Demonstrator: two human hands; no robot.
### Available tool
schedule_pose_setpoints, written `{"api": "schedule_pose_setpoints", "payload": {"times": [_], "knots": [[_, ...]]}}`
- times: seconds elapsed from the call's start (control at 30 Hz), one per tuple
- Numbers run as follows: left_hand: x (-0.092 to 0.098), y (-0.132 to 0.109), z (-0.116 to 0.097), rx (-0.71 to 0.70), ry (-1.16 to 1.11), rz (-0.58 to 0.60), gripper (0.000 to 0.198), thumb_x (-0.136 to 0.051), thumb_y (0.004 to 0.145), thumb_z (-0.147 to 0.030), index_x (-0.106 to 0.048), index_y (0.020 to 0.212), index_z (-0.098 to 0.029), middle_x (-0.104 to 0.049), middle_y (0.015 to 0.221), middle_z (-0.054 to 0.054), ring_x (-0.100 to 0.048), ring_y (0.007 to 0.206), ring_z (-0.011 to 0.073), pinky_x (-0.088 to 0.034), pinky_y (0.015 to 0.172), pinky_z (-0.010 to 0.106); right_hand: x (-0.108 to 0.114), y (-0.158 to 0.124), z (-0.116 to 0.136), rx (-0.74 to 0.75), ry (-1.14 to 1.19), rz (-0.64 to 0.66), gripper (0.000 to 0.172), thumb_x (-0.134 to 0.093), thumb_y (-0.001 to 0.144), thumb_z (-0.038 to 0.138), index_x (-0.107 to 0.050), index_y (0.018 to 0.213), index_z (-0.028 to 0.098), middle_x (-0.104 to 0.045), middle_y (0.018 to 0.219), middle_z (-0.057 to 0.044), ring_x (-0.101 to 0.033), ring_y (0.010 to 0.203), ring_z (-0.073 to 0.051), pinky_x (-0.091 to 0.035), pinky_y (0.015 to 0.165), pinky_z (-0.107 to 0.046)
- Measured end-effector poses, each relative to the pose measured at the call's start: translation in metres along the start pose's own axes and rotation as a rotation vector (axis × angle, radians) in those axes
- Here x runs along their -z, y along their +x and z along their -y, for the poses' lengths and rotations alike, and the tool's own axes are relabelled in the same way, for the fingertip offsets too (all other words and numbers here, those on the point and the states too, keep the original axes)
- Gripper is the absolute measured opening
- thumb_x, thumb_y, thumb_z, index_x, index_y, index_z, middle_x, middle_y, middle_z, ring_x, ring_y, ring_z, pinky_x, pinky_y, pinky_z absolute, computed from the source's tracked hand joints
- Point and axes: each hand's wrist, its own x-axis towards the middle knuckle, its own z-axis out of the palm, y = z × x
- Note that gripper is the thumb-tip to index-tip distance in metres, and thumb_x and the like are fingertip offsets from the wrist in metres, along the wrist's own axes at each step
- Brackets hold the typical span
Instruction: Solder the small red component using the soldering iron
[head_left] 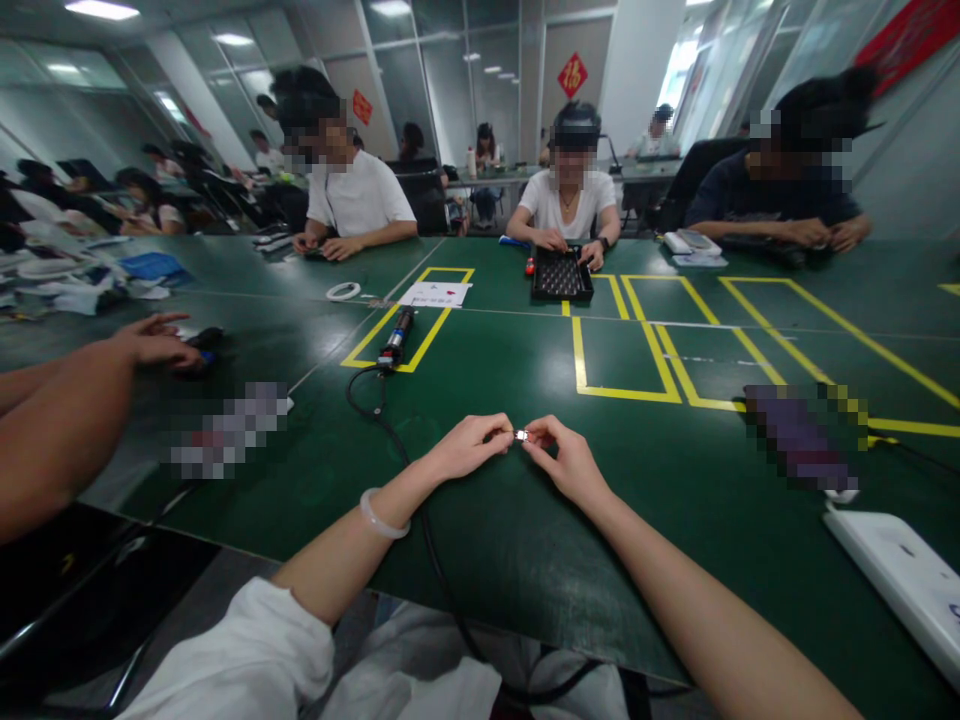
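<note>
A small, shiny whitish piece (521, 436) is pinched between my two hands, just above the green table (495, 540). My left hand (474, 446) closes its fingertips on the piece's left side, and a pale bangle circles that wrist. From the right, my right hand (564, 458) grips the other side with thumb and fingers. The piece is too small to identify. Beyond my left hand, a black cylindrical tool (397, 338) with a cable (431, 555) lies on the table, the cable running beneath my left forearm.
Another person's hands (161, 342) reach in at left. Across the table, people work, one at a black tray (561, 275). A white sheet (436, 294) and a tape roll (343, 291) lie ahead. At right are a phone (799, 437) and a white device (900, 575).
</note>
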Motion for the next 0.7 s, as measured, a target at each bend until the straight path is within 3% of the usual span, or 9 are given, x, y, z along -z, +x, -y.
{"api": "schedule_pose_setpoints", "payload": {"times": [0.47,0.7], "knots": [[-0.003,0.000,0.010,-0.010,-0.082,0.057,0.022,-0.045,0.092,-0.033,-0.058,0.089,-0.016,-0.059,0.075,-0.001,-0.053,0.070,0.0116,-0.040,0.070,0.022,-0.001,-0.001,0.003,0.024,-0.031,0.003,0.009,-0.057,0.085,0.020,-0.058,0.094,0.021,-0.063,0.083,-0.002,-0.060,0.073,-0.016,-0.050,0.070,-0.030],[-0.006,0.001,0.007,-0.080,-0.066,0.117,0.025,-0.038,0.096,-0.030,-0.058,0.096,-0.016,-0.059,0.082,0.000,-0.056,0.077,0.0123,-0.040,0.073,0.022,-0.003,-0.003,0.006,0.071,-0.169,0.022,0.008,-0.059,0.084,0.019,-0.058,0.092,0.021,-0.059,0.079,-0.001,-0.056,0.071,-0.017,-0.046,0.068,-0.029]]}}
